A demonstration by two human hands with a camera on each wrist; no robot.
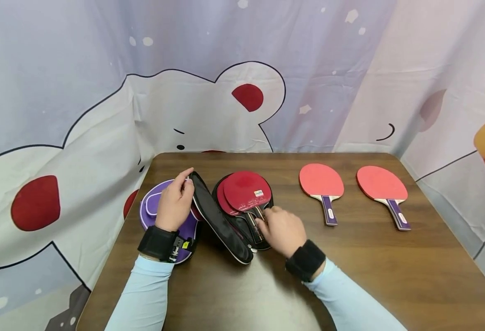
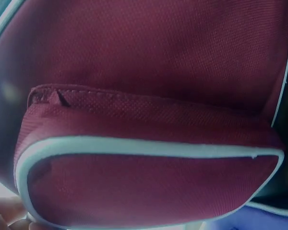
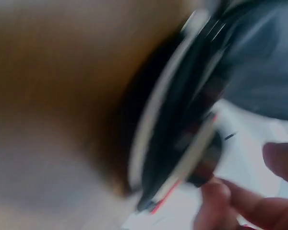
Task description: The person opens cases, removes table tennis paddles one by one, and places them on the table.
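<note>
two dark red paddles (image 1: 244,191) already lie stacked in the open black case (image 1: 242,216) at the table's (image 1: 350,266) middle, while two lighter red paddles with purple handles (image 1: 322,184) (image 1: 383,186) lie bare, well apart to the right; so the packing looks about half done; the left hand (image 1: 175,202) pinches the raised lid edge of the black case, holding it open above a purple case (image 1: 151,209); the right hand (image 1: 281,230) curls its fingers on the stacked paddles' handles at the case's near end; the wrist views are too close and blurred to add more
</note>
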